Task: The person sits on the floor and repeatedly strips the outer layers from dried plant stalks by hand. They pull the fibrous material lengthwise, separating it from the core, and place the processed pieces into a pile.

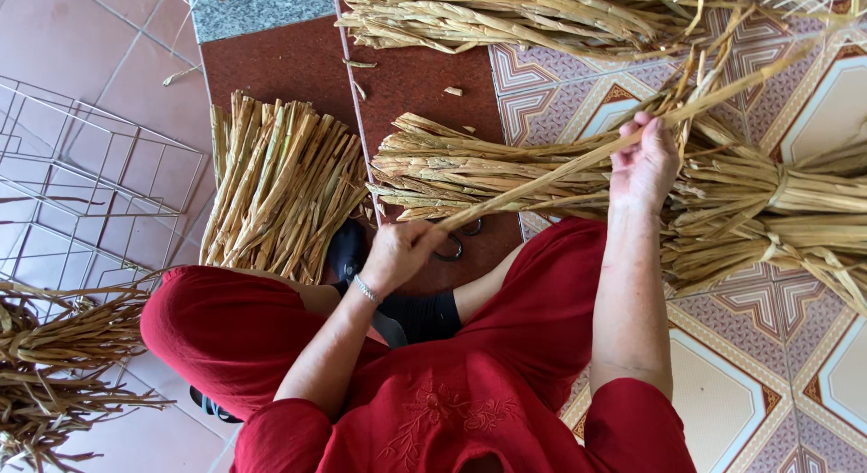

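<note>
While the person is sitting cross-legged, the left hand (pixel 397 249) is gripping the near end of a long dried stalk (pixel 551 171) | right hand (pixel 643 162) is pinching its middle, seemingly drawing it from the tied bundle (pixel 768 216) | cut stalk pile (pixel 280 189) and wire rack (pixel 90 184) are crowding the left; patterned floor (pixel 722 383) is lying open on the right.

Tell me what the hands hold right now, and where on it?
Both grip one dried stalk: the left hand at its lower end, the right hand further up, past its middle.
</note>
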